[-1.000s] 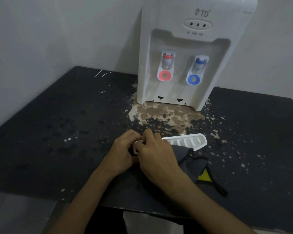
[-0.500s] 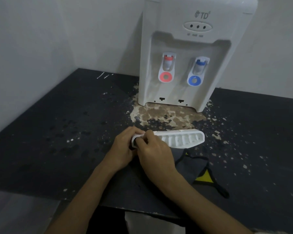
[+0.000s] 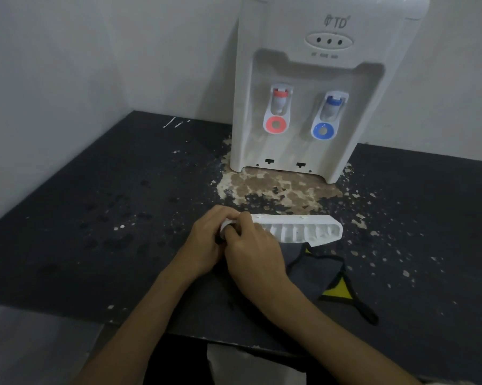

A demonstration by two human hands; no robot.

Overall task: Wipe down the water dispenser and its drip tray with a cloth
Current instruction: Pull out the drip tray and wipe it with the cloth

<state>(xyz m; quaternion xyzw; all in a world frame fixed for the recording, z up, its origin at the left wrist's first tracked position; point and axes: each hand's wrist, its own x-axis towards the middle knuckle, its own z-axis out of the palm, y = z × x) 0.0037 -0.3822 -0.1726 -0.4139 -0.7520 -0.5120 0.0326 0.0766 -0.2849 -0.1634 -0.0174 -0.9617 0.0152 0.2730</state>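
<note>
A white water dispenser (image 3: 314,79) with a red tap and a blue tap stands at the back of the dark table. Its white drip tray (image 3: 303,229) is detached and lies on the table in front of it, ribbed side facing me. My left hand (image 3: 203,243) and my right hand (image 3: 251,251) both grip the tray's left end, fingers curled over it. A grey cloth (image 3: 312,270) with black trim and a yellow triangle lies under and to the right of my right hand, partly hidden by it.
The black table top (image 3: 95,218) has peeled paint, with a bare brown patch (image 3: 276,190) and pale flecks in front of the dispenser. White walls close the left and back. The table's near edge runs below my forearms.
The tray has swung from a slant to lie level and parallel to the dispenser, lifted off the cloth. Both hands stay on its left end.
</note>
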